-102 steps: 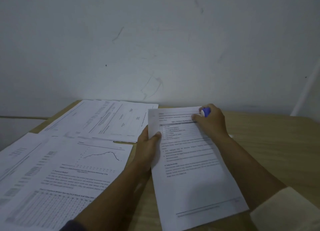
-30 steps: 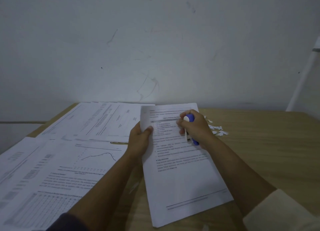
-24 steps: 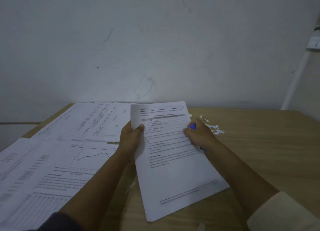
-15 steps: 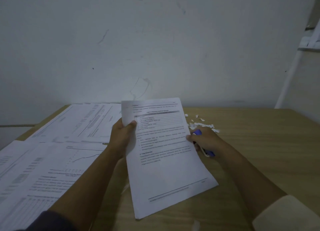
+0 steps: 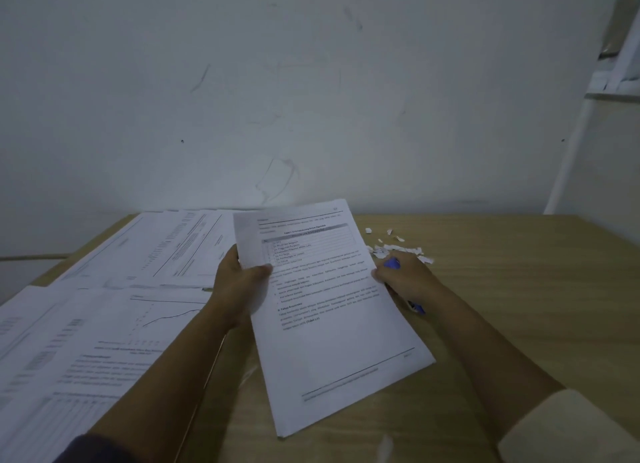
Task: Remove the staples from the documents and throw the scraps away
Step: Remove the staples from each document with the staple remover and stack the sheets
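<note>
Change since earlier: I see the document (image 5: 332, 306) has come up off the table (image 5: 519, 306) and swung toward 11 o'clock; my right hand (image 5: 405, 277) has slid from the top corner to the sheet's right edge, uncovering the scraps (image 5: 398, 249).

Head view, left hand: my left hand (image 5: 242, 286) is closed on the document's left edge, thumb on top, at roughly 9 o'clock of the page.

Head view, right hand: fingers are curled around a blue-and-white tool (image 5: 393, 264), which I take for the staple remover; its far end pokes out below the wrist. The fingertips also touch the page's right edge at 3 o'clock.

Head view, document: held tilted in both hands, near the middle of the frame, lower corner close to the wood.

Head view, scraps: small white bits lie loose on the table at 1 o'clock of the right hand, just beside it.

Head view, other papers (image 5: 104, 324): spread flat from 8 to 11 o'clock.

Progress: I judge this document's staple is out, though the corner is too blurred to confirm. Scraps are not yet thrown away; I cannot tell if the spread papers hold staples.
</note>
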